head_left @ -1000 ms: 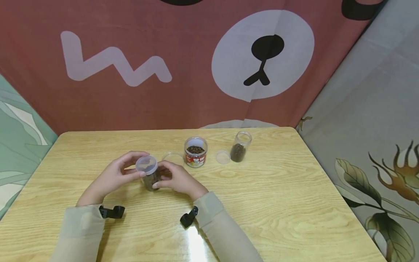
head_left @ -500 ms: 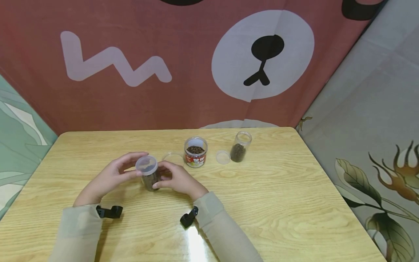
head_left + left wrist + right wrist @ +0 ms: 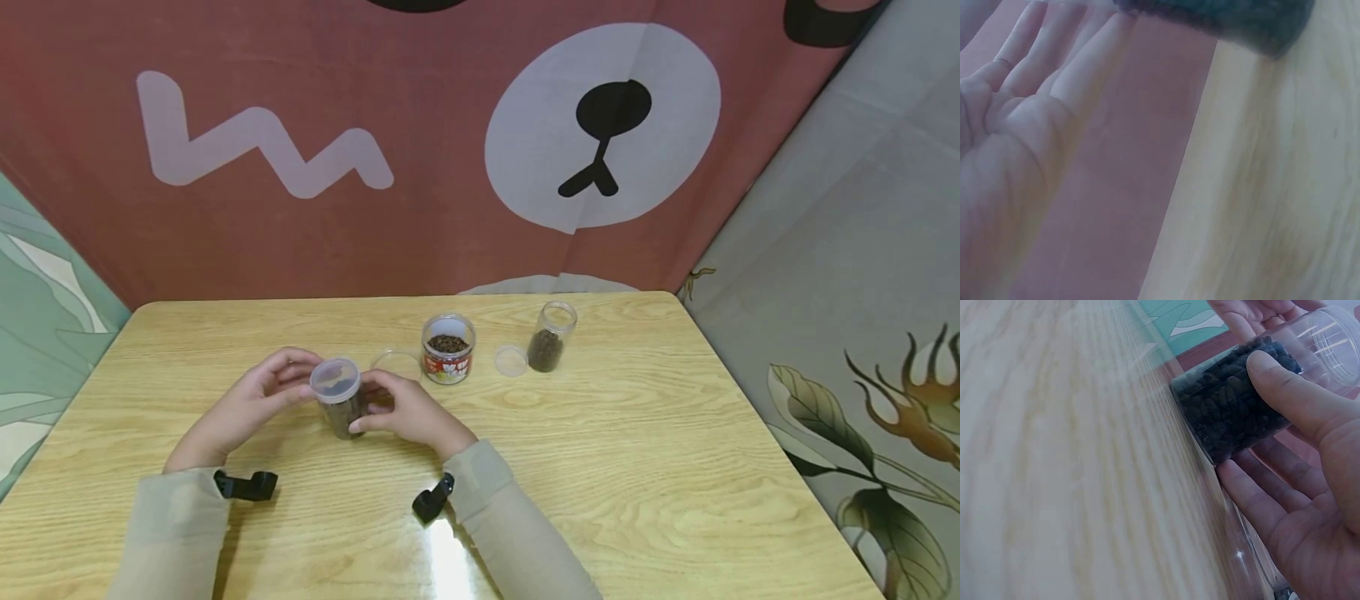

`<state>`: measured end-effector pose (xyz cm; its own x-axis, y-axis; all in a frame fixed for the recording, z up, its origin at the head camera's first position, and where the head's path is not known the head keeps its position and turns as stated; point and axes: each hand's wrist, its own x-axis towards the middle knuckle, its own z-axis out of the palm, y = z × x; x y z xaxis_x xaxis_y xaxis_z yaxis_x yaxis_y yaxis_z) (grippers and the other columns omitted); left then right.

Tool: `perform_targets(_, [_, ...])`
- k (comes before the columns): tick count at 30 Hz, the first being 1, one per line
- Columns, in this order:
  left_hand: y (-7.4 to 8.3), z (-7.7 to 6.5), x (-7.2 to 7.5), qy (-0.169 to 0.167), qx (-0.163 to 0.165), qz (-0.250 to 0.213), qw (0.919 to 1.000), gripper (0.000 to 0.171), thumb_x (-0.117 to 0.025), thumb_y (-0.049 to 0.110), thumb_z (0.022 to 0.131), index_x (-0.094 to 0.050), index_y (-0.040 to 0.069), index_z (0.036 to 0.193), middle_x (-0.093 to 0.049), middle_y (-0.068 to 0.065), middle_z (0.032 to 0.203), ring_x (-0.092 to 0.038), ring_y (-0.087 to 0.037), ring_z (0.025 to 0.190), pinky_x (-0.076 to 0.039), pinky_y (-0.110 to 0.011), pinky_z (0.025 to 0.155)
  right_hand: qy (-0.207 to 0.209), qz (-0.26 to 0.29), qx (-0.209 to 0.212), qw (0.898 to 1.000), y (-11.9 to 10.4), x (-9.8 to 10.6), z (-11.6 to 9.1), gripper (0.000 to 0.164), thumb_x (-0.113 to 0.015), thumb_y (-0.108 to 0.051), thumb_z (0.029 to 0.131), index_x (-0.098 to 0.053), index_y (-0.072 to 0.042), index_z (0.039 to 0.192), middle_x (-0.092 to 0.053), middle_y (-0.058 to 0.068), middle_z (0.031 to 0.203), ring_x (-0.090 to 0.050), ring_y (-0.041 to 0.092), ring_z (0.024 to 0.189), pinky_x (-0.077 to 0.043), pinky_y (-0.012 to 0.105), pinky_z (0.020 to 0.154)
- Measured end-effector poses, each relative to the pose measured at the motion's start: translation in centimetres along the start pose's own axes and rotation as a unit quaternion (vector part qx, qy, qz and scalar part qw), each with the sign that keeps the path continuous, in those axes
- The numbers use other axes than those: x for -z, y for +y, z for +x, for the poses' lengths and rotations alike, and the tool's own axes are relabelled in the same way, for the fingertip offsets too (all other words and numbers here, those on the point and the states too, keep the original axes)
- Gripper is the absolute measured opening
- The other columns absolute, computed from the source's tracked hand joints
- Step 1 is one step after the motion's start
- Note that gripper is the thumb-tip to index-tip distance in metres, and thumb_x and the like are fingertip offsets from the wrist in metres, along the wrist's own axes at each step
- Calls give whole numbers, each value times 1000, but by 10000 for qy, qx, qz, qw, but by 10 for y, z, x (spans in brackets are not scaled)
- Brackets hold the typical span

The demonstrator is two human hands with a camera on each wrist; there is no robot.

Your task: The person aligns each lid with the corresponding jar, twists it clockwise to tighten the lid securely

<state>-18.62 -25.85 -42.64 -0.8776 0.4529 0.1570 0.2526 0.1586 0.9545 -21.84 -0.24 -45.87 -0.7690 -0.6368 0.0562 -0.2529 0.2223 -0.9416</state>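
Note:
In the head view, a clear plastic jar (image 3: 342,412) with a translucent lid (image 3: 336,379) stands on the wooden table, left of centre. Dark bean-like pieces (image 3: 1229,394) fill its lower part in the right wrist view. My right hand (image 3: 411,410) grips the jar body from the right, thumb on the near side and fingers round the far side. My left hand (image 3: 243,408) is at the jar's left, with its thumb tip right by the lid's edge. The left wrist view shows the left fingers (image 3: 1063,53) extended, loosely bent, near the jar's dark base (image 3: 1235,22).
Behind the jar, a clear lid (image 3: 397,362) lies flat beside an uncovered tub (image 3: 447,367) with a red label and brown pieces inside. Farther right are a small round lid (image 3: 511,360) and a lidless jar (image 3: 546,346) partly filled with dark pieces. A printed curtain (image 3: 300,242) hangs behind the table (image 3: 637,467).
My left hand has drawn slightly left, its fingers and thumb coming away from the lid. The right hand keeps its hold, and the jar has barely shifted.

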Motion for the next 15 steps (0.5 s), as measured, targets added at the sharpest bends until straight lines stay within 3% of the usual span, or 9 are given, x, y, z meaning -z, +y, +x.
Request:
perform_targets(7, [-1, -1, 1, -121, 8, -157, 9998, 36, -43, 6, 109, -46, -1, 145, -60, 4, 137, -58, -7, 125, -50, -21, 99, 18, 7, 16, 10000, 0, 0, 0, 56, -85, -8, 83, -61, -9, 134, -65, 3, 125, -60, 5, 115, -51, 20, 97])
perform_targets(15, [2, -1, -1, -177, 170, 77, 9997, 42, -46, 9, 109, -46, 7, 151, -57, 4, 143, -55, -5, 128, -49, -20, 99, 19, 41, 29, 10000, 1, 0, -1, 55, -85, -8, 83, -62, -9, 133, -66, 2, 125, -60, 5, 115, -51, 20, 98])
